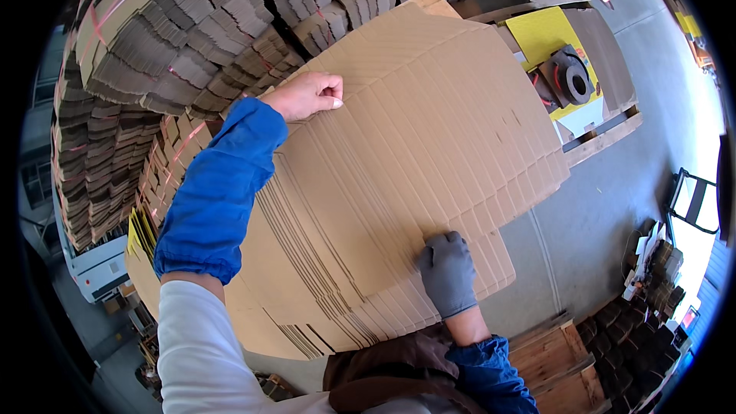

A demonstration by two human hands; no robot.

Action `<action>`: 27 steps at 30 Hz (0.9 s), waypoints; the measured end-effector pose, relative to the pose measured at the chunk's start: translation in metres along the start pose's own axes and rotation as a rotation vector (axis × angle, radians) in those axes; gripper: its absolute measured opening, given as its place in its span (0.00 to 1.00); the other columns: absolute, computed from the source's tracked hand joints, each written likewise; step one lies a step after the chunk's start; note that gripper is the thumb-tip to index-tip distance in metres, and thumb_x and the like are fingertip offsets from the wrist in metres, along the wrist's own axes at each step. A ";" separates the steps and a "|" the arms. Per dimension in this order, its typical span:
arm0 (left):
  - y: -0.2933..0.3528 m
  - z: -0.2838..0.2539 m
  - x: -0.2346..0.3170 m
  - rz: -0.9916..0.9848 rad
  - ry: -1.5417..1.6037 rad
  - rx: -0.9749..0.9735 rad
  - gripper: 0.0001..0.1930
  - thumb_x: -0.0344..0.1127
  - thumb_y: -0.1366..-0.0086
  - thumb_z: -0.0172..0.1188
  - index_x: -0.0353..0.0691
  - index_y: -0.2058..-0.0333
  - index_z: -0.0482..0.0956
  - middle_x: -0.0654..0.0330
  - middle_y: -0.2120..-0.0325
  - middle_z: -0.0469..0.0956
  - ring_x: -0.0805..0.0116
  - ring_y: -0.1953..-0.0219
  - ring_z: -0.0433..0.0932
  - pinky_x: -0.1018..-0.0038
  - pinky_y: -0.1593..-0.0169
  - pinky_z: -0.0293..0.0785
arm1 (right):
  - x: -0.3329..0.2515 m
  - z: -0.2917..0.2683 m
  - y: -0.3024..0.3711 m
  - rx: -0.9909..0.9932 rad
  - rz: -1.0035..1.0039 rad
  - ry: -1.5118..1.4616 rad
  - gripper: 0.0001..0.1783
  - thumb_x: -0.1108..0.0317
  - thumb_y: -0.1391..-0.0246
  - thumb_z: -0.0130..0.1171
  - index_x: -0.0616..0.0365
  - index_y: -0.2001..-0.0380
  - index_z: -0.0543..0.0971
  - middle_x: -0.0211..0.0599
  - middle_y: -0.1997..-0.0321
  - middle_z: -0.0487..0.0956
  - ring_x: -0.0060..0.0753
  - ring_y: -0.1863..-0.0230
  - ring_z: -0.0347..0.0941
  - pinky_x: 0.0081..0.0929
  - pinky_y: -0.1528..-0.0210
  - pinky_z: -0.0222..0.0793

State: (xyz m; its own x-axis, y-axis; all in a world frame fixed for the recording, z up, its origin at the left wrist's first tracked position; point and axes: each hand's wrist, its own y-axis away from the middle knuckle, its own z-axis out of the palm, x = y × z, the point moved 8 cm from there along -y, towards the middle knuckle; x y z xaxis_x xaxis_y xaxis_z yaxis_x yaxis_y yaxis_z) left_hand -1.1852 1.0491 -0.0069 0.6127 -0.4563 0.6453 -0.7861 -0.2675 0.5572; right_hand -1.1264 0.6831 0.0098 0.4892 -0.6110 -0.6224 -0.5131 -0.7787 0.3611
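A fanned stack of flat brown cardboard sheets [429,130] with creases and slots lies before me, the sheets overlapping in steps toward the left. My left hand [307,96], bare below a blue sleeve cover, rests at the far left part of the stack. Its fingers are curled, thumb against forefinger; what lies between them, if anything, is hidden. My right hand [447,272], in a grey glove, is closed at the near edge of the upper sheets, its fingertips hidden.
Tall bundles of cardboard [192,38] tied with pink strapping stand at left and behind. Beyond the stack's right end, tape rolls [571,80] sit on a yellow printed sheet [544,31]. A wooden pallet [556,364] and dark stacked pieces [632,345] lie at lower right.
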 end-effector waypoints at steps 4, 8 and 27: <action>0.000 -0.002 0.006 0.034 -0.072 0.055 0.07 0.31 0.35 0.64 0.37 0.67 0.74 0.61 0.73 0.75 0.69 0.69 0.71 0.69 0.63 0.70 | 0.001 0.000 0.001 0.005 -0.013 0.039 0.06 0.66 0.45 0.60 0.57 0.69 0.78 0.49 0.62 0.76 0.56 0.60 0.75 0.50 0.61 0.75; 0.001 0.002 0.004 0.047 -0.103 0.115 0.07 0.30 0.35 0.64 0.38 0.67 0.73 0.60 0.72 0.74 0.67 0.68 0.72 0.68 0.62 0.71 | 0.001 -0.004 0.000 0.036 0.015 0.217 0.09 0.62 0.44 0.62 0.55 0.68 0.76 0.45 0.64 0.76 0.52 0.63 0.77 0.47 0.64 0.76; 0.101 0.125 0.099 0.497 -0.361 0.269 0.11 0.39 0.44 0.72 0.46 0.68 0.78 0.66 0.62 0.73 0.62 0.51 0.71 0.63 0.43 0.67 | -0.029 0.007 -0.048 -0.045 -0.112 0.172 0.19 0.47 0.41 0.62 0.51 0.71 0.75 0.41 0.79 0.82 0.49 0.77 0.81 0.44 0.76 0.75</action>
State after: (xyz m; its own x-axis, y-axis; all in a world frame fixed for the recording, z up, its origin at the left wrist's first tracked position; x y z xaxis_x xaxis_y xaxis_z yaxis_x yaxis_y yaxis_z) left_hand -1.2140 0.8707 0.0480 0.1437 -0.8224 0.5505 -0.9893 -0.1333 0.0590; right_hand -1.1204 0.7390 0.0055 0.6567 -0.5325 -0.5340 -0.4185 -0.8464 0.3294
